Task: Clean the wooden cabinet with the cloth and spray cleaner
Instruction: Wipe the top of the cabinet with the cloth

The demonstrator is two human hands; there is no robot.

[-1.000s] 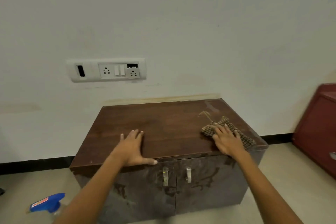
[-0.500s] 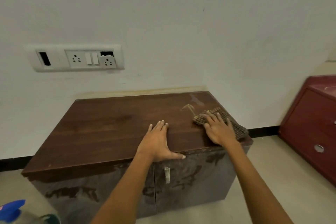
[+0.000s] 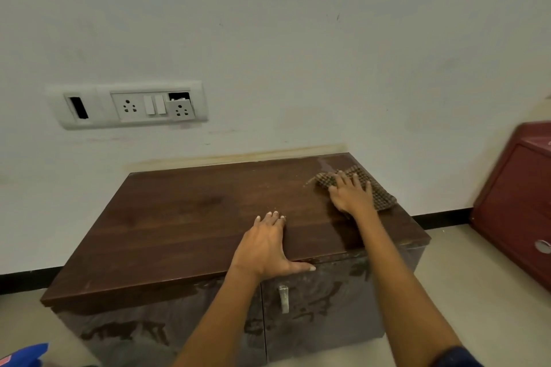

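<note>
Right hand (image 3: 351,195): flat, fingers spread, pressing cloth (image 3: 377,194) (right of frame); better with overlapping strokes.
Left hand (image 3: 267,246): open, holding nothing, bracing cabinet (image 3: 179,229).

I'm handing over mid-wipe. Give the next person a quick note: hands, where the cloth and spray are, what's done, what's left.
Left hand: flat and open on the cabinet top near the front edge, bracing.
Right hand: open, pressing the checked cloth flat at the far right corner.
Spray bottle: on the floor, lower left, only its blue head showing.
Done: top is being wiped; a wet sheen shows near the cloth.
Left: the rest of the top, then the streaked doors.
</note>
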